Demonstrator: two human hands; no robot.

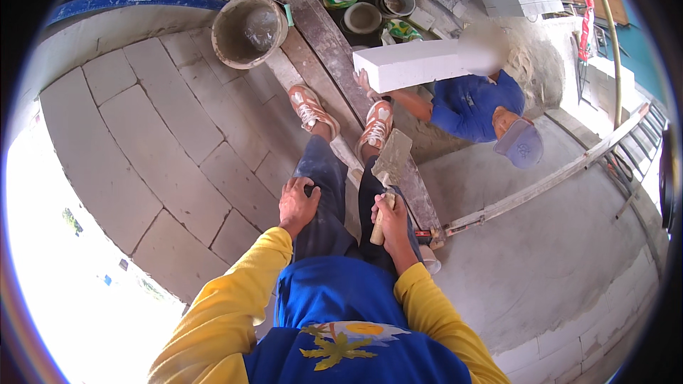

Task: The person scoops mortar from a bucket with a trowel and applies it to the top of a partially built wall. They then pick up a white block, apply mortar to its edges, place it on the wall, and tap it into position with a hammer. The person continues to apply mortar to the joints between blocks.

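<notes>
**Mia:** So, what is on the left side of the picture?

**Ben:** A wall of big grey blocks (142,128) fills the left side. At the upper left, a round dirty bucket (249,30) sits on top of it.

**Mia:** And where is the person's left hand?

**Ben:** The left hand (297,204) is low in the middle. It lies flat on the left knee, fingers spread, holding nothing.

**Mia:** What about the other hand?

**Ben:** The right hand (390,217) is just beside it, a bit to the right. Its fingers are wrapped tight around the wooden handle of a trowel (390,160). The flat blade points up, near the right shoe.

**Mia:** What are the feet on?

**Ben:** Both shoes (341,117) stand on a long wooden plank (324,35) that runs up to the top middle.

**Mia:** Is somebody else there?

**Ben:** Yes. On the right, a co-worker in a blue shirt (473,103) and a cap is down below. That person lifts up a big white block (409,64) with both hands.

**Mia:** Anything further right?

**Ben:** A long metal bar (548,181) lies slanted across the grey floor.
</notes>
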